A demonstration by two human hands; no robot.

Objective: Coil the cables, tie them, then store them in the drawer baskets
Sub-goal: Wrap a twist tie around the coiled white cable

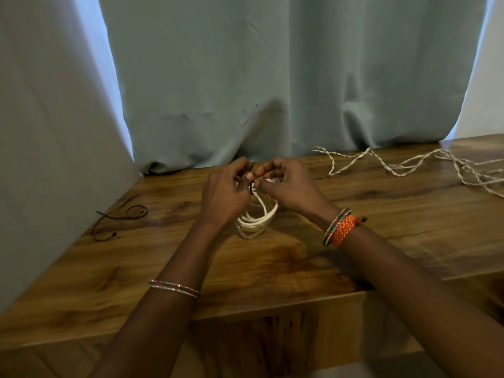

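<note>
A coiled white cable hangs in loops between my hands above the wooden table. My left hand and my right hand are close together at the top of the coil, fingers curled. Both pinch a thin dark tie that wraps around the top of the coil. The coil's lower loops touch the table top. A long twisted white cable lies loose and uncoiled at the back right of the table.
Thin dark tie strings lie on the table at the left. A grey-green curtain hangs right behind the table. The table's front edge runs just below my forearms.
</note>
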